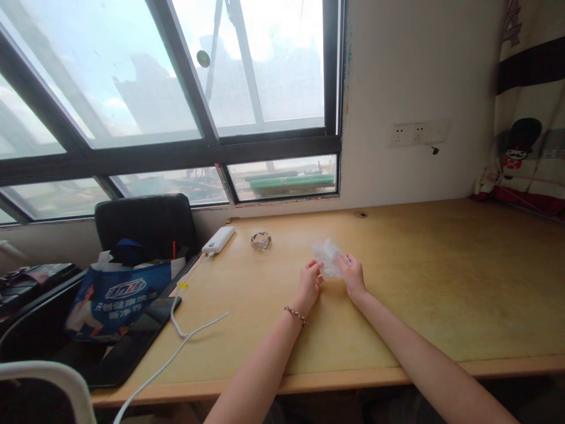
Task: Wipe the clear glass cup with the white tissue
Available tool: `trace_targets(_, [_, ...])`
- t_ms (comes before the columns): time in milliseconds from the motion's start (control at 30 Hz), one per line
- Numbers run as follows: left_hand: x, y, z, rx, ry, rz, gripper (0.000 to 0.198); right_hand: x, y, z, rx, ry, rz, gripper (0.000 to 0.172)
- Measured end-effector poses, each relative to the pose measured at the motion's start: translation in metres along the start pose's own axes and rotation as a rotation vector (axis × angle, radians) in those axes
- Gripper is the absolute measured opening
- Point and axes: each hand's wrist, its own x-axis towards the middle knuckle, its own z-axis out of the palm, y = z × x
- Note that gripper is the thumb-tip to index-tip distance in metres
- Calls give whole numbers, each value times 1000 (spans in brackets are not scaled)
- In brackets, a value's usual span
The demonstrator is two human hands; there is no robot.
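Observation:
Both my hands are stretched out over the wooden desk [419,282] and meet on a small crumpled clear plastic wrapper [327,253]. My left hand [309,282], with a beaded bracelet on its wrist, pinches the wrapper's left edge. My right hand [352,275] pinches its right edge with closed fingers. The wrapper rests on or just above the desk surface; I cannot tell whether anything is inside it.
A silver bangle [261,241] and a white power bank [218,240] with a white cable [185,335] lie to the left. A black phone [132,344], a blue printed bag [115,300] and a black chair [148,221] stand at the desk's left end. A window is behind.

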Motion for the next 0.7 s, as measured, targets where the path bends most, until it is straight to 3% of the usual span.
trace_targets(167, [5, 1, -2, -1, 48, 40, 27, 3, -4, 2, 247, 27, 140, 33])
trace_targets(300, [7, 4, -2, 23, 38, 59, 29, -1, -14, 2, 318, -47, 190, 29])
trace_targets(533, [12, 6, -6, -39, 152, 56, 37, -1, -21, -5, 375, -172, 309, 25])
trace_targets(700, [15, 8, -10, 27, 57, 6, 33, 1, -20, -7, 384, -281, 432, 31])
